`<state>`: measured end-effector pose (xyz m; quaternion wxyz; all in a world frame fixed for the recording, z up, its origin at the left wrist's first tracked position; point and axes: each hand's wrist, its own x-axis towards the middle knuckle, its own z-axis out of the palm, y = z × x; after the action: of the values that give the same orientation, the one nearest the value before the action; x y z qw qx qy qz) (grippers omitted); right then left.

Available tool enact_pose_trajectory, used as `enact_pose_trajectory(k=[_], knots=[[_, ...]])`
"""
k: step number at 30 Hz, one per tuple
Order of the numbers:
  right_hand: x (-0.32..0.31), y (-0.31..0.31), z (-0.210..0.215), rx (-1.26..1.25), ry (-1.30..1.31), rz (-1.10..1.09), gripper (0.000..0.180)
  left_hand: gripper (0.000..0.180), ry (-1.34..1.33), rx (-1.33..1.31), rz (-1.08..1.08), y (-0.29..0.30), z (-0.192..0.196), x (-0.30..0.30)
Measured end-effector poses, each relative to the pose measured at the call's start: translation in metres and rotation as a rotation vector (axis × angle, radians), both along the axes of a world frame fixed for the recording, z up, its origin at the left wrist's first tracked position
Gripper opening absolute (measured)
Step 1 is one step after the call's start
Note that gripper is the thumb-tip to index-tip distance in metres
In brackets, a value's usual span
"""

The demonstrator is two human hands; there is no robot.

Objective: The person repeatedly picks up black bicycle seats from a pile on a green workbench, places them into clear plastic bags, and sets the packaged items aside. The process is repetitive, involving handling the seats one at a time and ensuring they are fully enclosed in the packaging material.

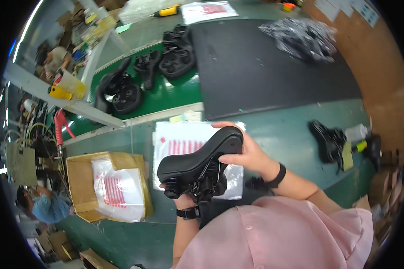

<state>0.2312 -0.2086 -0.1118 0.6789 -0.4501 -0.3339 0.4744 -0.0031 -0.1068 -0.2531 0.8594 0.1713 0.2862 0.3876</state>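
Bicycle saddle (201, 158), black, held up over the green table (283, 130) in front of the pink shirt (278, 237), narrow end up and to the right, clamp and rails on the underside turned down toward the chest. Right hand (247, 154) closed around the narrow end, thumb pressed along its side, fingers curled over the top. Left hand (179, 197) mostly hidden beneath the wide end, gripping from below near the clamp; fingers not visible enough to tell how tightly closed. Black bands on both wrists. Just behind the saddle, flat plastic bags (184, 143) with red print on the table. To the left, open cardboard box (83, 179) holding more bags. Farther back, more black saddles (177, 51) on the green strip beside a dark mat (265, 62). Off to the right, another black part (330, 141) lying near a small bottle (357, 132).
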Motion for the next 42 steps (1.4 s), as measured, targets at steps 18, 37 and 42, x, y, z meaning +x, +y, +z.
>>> enact_pose_trajectory(k=[18,37,42], knots=[[-0.004,-0.226,-0.063,-0.323,0.076,0.431,0.091,0.049,0.316,1.042,-0.847,-0.089,0.112,0.113],[0.006,-0.307,-0.185,-0.069,0.924,-0.29,0.053,0.025,1.403,1.812,-0.539,-0.083,-0.075,0.118],[0.007,-0.327,-0.198,-0.319,0.673,-0.368,0.044,0.037,1.244,1.236,-0.655,-0.058,-0.04,0.106]])
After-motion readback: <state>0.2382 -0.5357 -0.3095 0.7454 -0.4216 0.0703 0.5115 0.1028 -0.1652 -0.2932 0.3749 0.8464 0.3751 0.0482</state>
